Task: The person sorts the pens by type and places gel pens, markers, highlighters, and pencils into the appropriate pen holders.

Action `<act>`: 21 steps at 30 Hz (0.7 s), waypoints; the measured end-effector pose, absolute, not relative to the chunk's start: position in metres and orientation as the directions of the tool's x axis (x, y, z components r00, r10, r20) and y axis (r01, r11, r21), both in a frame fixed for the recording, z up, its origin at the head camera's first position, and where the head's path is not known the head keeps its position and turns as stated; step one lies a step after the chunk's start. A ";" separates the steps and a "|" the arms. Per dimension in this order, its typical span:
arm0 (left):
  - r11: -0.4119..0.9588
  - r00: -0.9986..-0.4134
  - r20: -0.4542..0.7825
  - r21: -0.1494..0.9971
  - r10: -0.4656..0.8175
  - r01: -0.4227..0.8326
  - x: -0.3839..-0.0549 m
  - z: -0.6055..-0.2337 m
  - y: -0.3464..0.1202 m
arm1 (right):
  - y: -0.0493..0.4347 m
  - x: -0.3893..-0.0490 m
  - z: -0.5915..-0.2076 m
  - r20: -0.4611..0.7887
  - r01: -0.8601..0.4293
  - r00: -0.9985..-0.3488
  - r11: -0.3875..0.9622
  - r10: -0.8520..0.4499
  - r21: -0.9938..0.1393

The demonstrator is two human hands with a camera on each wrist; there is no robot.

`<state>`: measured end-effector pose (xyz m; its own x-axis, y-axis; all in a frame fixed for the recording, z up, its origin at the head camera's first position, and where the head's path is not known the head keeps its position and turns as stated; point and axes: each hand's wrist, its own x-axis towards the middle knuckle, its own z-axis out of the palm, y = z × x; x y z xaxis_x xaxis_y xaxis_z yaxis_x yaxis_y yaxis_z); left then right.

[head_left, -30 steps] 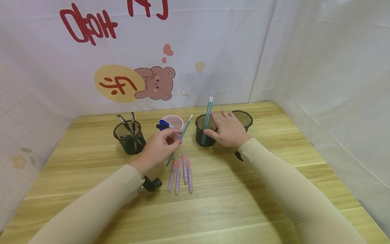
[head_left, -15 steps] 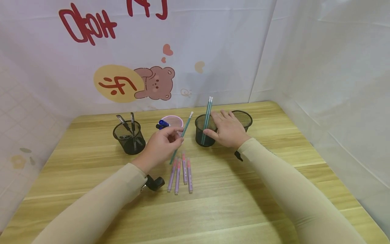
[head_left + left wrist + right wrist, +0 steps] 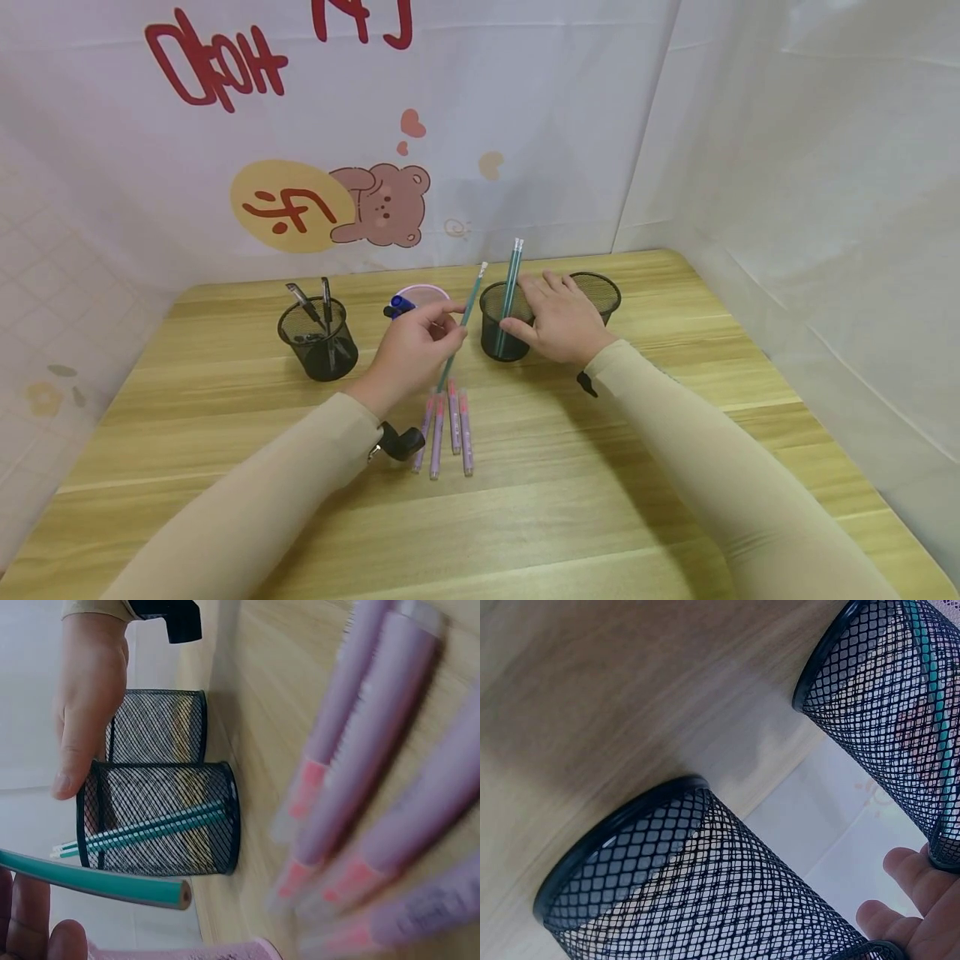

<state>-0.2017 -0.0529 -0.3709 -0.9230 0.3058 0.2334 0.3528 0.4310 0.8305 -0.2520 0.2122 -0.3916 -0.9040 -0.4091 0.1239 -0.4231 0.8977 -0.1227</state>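
Observation:
My left hand pinches a green pencil, white eraser end up, tilted just left of a black mesh pen cup. In the left wrist view the lower end of this pencil is flat and unsharpened. Two similar green pencils lean inside that cup. My right hand rests with extended fingers at the cup's rim, thumb at its near side. It also partly covers a second black mesh cup on the right. Fingertips of the right hand show by both rims in the right wrist view.
Several purple pens with pink ends lie on the wooden table below the left hand. Behind that hand stands a pink-rimmed cup with blue and black markers. A black mesh cup with black pens stands at left.
My left hand has moved right and slightly away from me with the pencil, closer to the cup holding the two pencils. The right hand has stayed put.

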 end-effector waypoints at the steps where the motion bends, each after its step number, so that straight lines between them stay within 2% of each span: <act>1: 0.432 -0.925 0.231 0.832 0.302 0.349 -0.202 -0.370 -0.050 | 0.212 -0.252 -0.392 0.123 -0.423 -0.904 0.898 -0.409 -0.124; 10: 0.411 -0.929 0.230 0.847 0.291 0.338 -0.213 -0.361 -0.030 | 0.211 -0.250 -0.389 0.122 -0.423 -0.904 0.897 -0.409 -0.130; 21: 0.361 -0.927 0.314 0.856 0.204 0.370 -0.232 -0.343 -0.007 | 0.211 -0.251 -0.389 0.121 -0.429 -0.902 0.895 -0.415 -0.121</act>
<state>-0.2323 -0.0070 -0.3433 -0.9270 0.2045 0.3144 0.3699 0.3614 0.8559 -0.2514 0.2112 -0.3887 -0.9016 -0.4153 0.1211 -0.4286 0.8954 -0.1208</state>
